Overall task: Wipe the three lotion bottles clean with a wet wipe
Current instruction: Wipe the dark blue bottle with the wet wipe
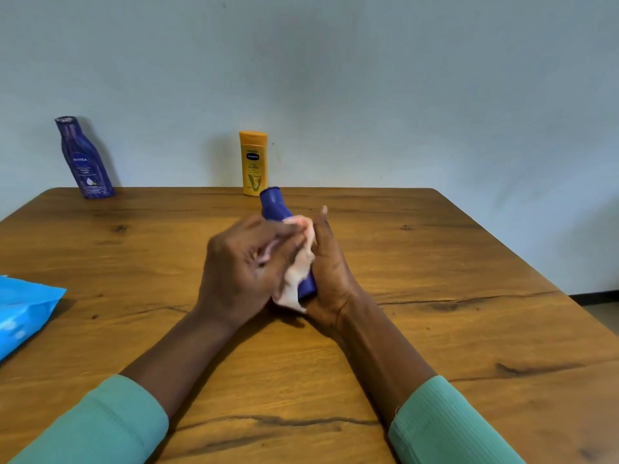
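We hold a blue lotion bottle (pixel 272 205) above the middle of the wooden worktop (pixel 469 296), a white wet wipe (pixel 294 279) pressed to its side.

Our right hand (pixel 330 272) grips the bottle's lower body, cap end tilted away from us; our left hand (pixel 241 266) closes around the wipe, fingers blurred. At the worktop's far edge stand a yellow bottle (pixel 253 162), just behind the held one, and a dark blue Nivea bottle (pixel 83 159) well to the left. A blue wipes pack (pixel 23 313) lies at the left edge.

Soft even daylight, faint shadows on wall (pixel 335 78), motion-blurred left hand (pixel 241 272), wide-angle bending at edges
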{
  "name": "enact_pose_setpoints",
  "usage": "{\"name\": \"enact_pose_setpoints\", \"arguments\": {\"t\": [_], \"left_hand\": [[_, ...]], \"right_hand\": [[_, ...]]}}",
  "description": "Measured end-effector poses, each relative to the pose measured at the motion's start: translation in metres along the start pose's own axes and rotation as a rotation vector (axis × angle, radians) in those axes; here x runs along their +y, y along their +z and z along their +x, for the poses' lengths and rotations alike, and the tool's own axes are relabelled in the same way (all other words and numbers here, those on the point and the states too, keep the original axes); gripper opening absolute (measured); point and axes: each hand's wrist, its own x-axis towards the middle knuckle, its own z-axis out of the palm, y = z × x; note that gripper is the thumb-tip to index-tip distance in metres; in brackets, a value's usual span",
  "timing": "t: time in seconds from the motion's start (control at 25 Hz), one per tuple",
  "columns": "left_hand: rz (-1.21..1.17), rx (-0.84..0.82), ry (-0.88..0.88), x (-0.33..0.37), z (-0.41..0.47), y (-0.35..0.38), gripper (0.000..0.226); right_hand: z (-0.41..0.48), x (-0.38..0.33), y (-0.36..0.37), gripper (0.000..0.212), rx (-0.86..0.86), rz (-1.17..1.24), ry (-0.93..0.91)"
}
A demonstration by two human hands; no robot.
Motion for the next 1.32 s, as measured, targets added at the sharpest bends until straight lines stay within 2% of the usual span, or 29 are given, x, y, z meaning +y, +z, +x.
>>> {"name": "enact_pose_setpoints", "arguments": {"t": [0.08, 0.16, 0.36, 0.6, 0.92, 1.2, 1.32], "left_hand": [[0.014, 0.128, -0.058, -0.008, 0.012, -0.003, 0.02], [0.007, 0.152, -0.101, -0.012, 0.013, -0.004, 0.021], [-0.041, -0.113, -0.012, 0.01, -0.009, 0.011, 0.023], [-0.035, -0.307, 0.068, 0.007, -0.02, -0.003, 0.031], [0.04, -0.229, 0.095, 0.001, -0.015, -0.011, 0.027], [0.263, -0.274, 0.345, 0.013, -0.013, 0.01, 0.023], [0.224, -0.247, 0.3, 0.007, -0.011, 0.001, 0.026]], "right_hand": [[0.005, 0.004, 0.004, 0.076, -0.03, -0.084, -0.019], [0.006, 0.006, 0.007, 0.069, -0.005, -0.121, 0.004], [-0.002, -0.003, 0.001, 0.06, 0.064, 0.155, 0.02], [-0.005, -0.01, -0.004, 0.061, 0.209, 0.258, 0.051], [0.004, -0.012, -0.013, 0.065, 0.305, 0.383, 0.009], [-0.004, -0.013, -0.006, 0.068, 0.323, 0.222, 0.084], [-0.004, -0.013, -0.002, 0.071, 0.317, 0.295, 0.087]]}}
